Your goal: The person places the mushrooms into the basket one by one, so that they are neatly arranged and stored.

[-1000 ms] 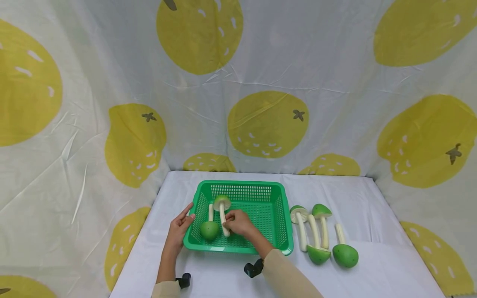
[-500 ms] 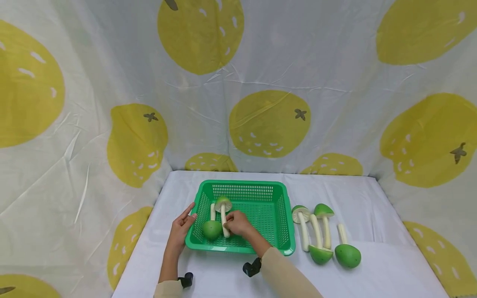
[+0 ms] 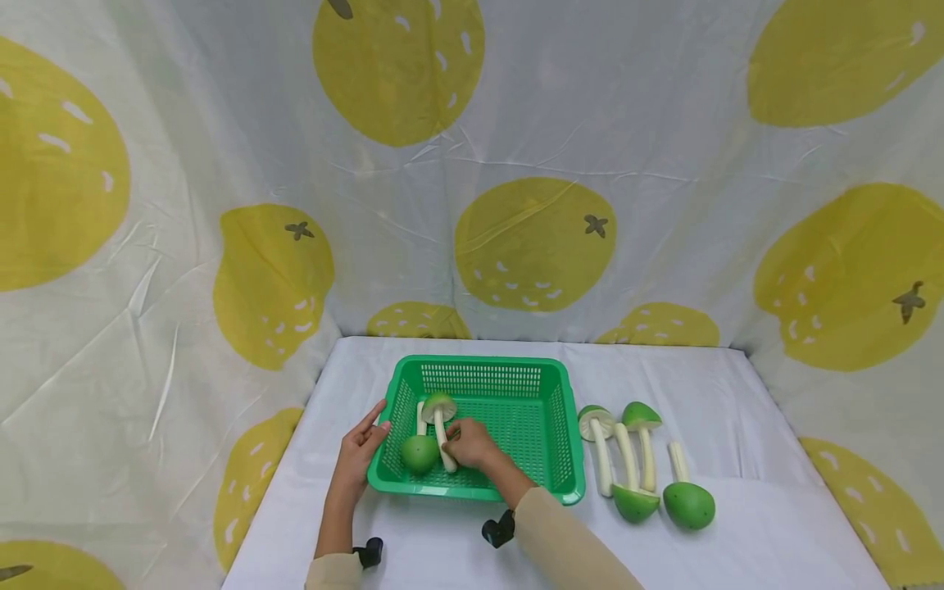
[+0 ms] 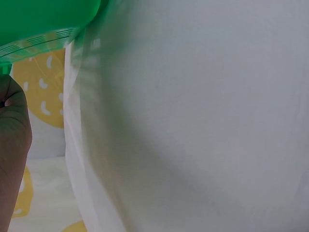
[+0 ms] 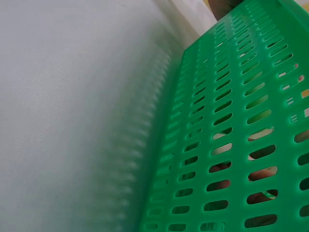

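A green plastic basket (image 3: 509, 494) with slotted walls stands on the white-covered table. My right hand (image 3: 472, 445) reaches into it and pinches the pale stem of a model mushroom (image 3: 439, 407), whose green cap points to the far side. Just left of that one lies another green-capped mushroom (image 3: 419, 454), its cap towards me. My left hand (image 3: 356, 455) rests against the basket's left side, fingers fairly straight, thumb tip at the rim. In the left wrist view only part of the left hand (image 4: 13, 104) shows, below the basket. Slots in the basket wall (image 5: 227, 116) partly reveal the right hand.
Right of the basket, several more mushrooms lie on the cloth: one (image 3: 601, 447) close to the basket wall, two overlapping, and one (image 3: 689, 504) farthest right. A lemon-patterned curtain (image 3: 531, 246) encloses the table (image 3: 767, 524) at the back and sides.
My right hand keeps its pinch on the mushroom stem, which has shifted only slightly in the basket. The left hand stays at the basket's side. The head view has drifted a little.
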Demonstrator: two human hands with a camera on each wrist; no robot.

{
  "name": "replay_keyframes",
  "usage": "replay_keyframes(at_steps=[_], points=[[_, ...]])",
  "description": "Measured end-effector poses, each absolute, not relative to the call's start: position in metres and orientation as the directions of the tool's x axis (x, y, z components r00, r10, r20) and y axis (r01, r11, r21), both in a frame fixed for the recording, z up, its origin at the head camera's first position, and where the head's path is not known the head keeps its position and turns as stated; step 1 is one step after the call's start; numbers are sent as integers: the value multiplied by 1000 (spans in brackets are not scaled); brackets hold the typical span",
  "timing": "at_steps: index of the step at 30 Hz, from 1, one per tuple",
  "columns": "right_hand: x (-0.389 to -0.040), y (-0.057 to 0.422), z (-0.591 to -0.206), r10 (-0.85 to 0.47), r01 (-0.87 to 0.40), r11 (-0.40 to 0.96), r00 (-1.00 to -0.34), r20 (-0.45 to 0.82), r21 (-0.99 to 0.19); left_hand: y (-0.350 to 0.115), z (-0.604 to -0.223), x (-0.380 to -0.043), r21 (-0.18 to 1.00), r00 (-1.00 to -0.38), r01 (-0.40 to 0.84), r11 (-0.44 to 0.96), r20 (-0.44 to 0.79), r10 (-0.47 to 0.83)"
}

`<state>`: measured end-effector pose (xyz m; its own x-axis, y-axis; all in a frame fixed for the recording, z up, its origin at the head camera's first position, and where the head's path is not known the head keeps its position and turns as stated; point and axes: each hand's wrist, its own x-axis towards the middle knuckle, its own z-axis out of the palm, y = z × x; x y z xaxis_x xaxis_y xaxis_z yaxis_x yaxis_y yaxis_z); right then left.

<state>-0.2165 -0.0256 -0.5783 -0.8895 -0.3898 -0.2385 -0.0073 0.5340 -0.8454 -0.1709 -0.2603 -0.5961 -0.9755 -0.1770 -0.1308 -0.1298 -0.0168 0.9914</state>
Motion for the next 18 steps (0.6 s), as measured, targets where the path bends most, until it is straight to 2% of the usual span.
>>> replay_keyframes(at_steps=[10,18], points=[[-214,-24,-577,-385,52,482,-884,-265,-875,-260,-598,-172,994,-977,-114,2,-111,-182],[-212,-20,-573,-386,41,475,-888,-249,-879,-261,-599,-171,994,-977,-112,-2,-110,-184]])
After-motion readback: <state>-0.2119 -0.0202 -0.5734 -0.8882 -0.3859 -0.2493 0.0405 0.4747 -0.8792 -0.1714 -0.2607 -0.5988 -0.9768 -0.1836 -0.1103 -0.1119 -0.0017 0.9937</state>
